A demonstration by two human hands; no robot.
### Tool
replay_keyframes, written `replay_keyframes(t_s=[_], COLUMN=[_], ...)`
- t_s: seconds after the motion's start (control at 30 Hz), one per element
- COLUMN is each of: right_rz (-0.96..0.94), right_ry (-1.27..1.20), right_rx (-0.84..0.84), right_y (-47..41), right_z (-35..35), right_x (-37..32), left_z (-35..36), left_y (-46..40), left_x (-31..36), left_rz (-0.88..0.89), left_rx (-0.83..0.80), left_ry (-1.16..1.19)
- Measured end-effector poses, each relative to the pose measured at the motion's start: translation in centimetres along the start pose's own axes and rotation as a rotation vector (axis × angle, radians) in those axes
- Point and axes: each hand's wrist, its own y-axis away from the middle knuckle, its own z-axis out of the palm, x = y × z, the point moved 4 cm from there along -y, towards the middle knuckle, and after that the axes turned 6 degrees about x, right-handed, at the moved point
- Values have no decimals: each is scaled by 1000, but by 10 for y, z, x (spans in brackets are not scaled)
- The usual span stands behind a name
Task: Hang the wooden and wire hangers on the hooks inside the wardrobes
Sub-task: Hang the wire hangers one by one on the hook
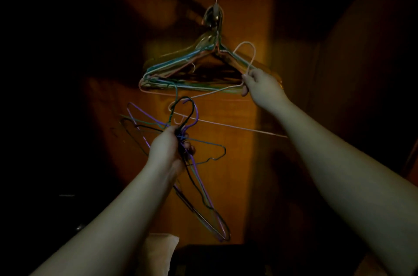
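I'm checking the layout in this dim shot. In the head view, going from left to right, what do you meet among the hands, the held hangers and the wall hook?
Left hand gripping a bunch of wire hangers → wall hook → right hand holding a pale wire hanger.

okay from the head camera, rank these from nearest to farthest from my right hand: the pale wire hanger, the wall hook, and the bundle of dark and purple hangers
1. Pale wire hanger: pinched in the right hand itself.
2. Wall hook: above and left, holding hung hangers.
3. Bundle of dark and purple hangers: lower left, in the left hand.

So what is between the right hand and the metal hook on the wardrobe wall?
In the head view, hangers already hung fill the stretch between right hand and hook.
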Motion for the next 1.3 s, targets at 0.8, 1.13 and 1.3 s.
replay_keyframes(t_s=[0.8, 1.13, 1.3], right_rz=[-85, -128, -168], right_ry=[-55, 59, 241], right_rx=[-26, -18, 5], right_y=[-111, -107, -112], right_z=[9, 31, 31], right_x=[-69, -58, -57], left_z=[27, 15, 14], left_y=[5, 1, 3], left_x=[79, 78, 77], left_rz=[102, 87, 77], left_rx=[11, 3, -10], left_ry=[15, 13, 12])
